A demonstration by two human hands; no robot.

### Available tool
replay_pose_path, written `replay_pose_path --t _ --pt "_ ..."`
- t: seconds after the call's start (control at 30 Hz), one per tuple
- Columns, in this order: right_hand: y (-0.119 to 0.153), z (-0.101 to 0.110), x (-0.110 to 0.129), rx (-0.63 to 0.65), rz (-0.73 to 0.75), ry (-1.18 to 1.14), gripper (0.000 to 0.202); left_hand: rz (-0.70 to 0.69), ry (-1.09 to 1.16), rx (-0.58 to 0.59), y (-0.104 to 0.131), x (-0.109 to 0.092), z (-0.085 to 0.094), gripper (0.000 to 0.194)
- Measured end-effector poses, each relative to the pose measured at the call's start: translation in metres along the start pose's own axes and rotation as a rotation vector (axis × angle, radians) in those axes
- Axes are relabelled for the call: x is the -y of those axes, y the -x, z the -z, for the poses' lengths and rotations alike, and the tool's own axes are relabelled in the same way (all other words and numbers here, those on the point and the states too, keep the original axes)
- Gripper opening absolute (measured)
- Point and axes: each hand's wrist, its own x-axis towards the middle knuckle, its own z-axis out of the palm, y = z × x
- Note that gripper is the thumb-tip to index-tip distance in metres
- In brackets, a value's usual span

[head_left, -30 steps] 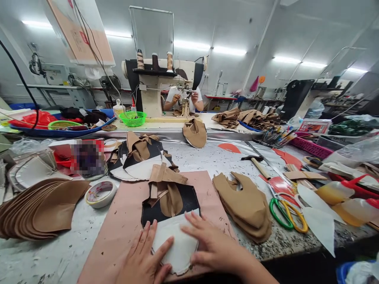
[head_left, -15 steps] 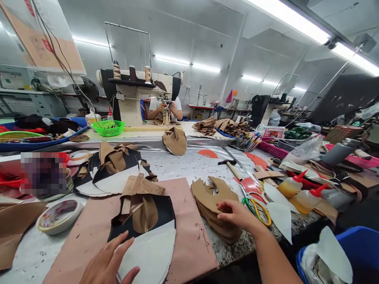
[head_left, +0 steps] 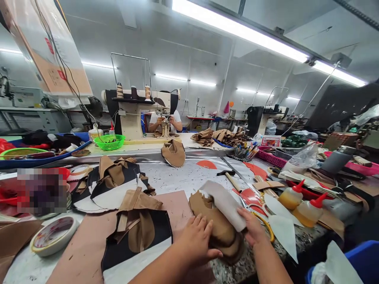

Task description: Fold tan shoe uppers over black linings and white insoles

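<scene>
Where the speckled worktop (head_left: pixel 183 179) spreads beyond the fingers, a pink mat (head_left: pixel 89 244) lies to their left, bearing a black, tan and white upper (head_left: pixel 137 232). Directly under the fingers sits a stack (head_left: pixel 217 228) of tan, curved, suede-like pieces at the worktop's near edge. The left hand (head_left: pixel 197 242) rests flat on it, fingers (head_left: pixel 204 228) together and spread over the top piece. The right hand (head_left: pixel 251 228) has fingers pinched on a white lining (head_left: pixel 225 205), a thin, matte, rounded sheet lifted and bent over the stack. Just right of the fingers lie yellow-and-green scissors (head_left: pixel 263 225), and beyond them two amber glue bottles (head_left: pixel 299 201). The stack could slide off the near edge if pressed sideways, and the limp lining might crease or land skewed.
</scene>
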Motion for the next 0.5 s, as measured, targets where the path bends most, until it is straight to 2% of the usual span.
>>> replay_pose_path --t 0.1,0.17,0.2,0.23,0.27,0.33,0.37,0.4,0.43,0.5 --pt "0.004 0.013 0.015 -0.365 0.0 -0.107 0.071 0.028 0.111 -0.041 -0.006 0.007 -0.004 0.07" --pt "0.022 0.008 0.03 -0.451 0.119 -0.052 0.069 0.072 0.257 -0.09 0.0 0.008 -0.004 0.073" --pt "0.035 0.001 0.037 -0.431 0.209 0.024 0.065 0.101 0.351 -0.122 0.005 0.007 -0.004 0.075" --pt "0.05 -0.01 0.042 -0.324 0.313 0.136 0.061 0.13 0.448 -0.154 0.011 0.006 -0.002 0.076" --pt "0.066 -0.023 0.046 -0.14 0.429 0.249 0.055 0.152 0.529 -0.184 0.018 0.004 0.0 0.076" --pt "0.098 -0.05 0.048 0.333 0.667 0.377 0.046 0.219 0.736 -0.274 0.035 0.0 0.009 0.069" --pt "0.112 -0.062 0.046 0.513 0.761 0.374 0.043 0.29 0.868 -0.342 0.044 0.0 0.015 0.062" --pt "0.124 -0.073 0.042 0.618 0.812 0.341 0.041 0.391 1.013 -0.427 0.055 0.0 0.022 0.057" --pt "0.133 -0.083 0.037 0.653 0.803 0.304 0.039 0.509 1.153 -0.523 0.066 0.002 0.028 0.053" --pt "0.144 -0.097 0.026 0.643 0.617 0.253 0.037 0.727 1.347 -0.707 0.09 0.01 0.037 0.055"
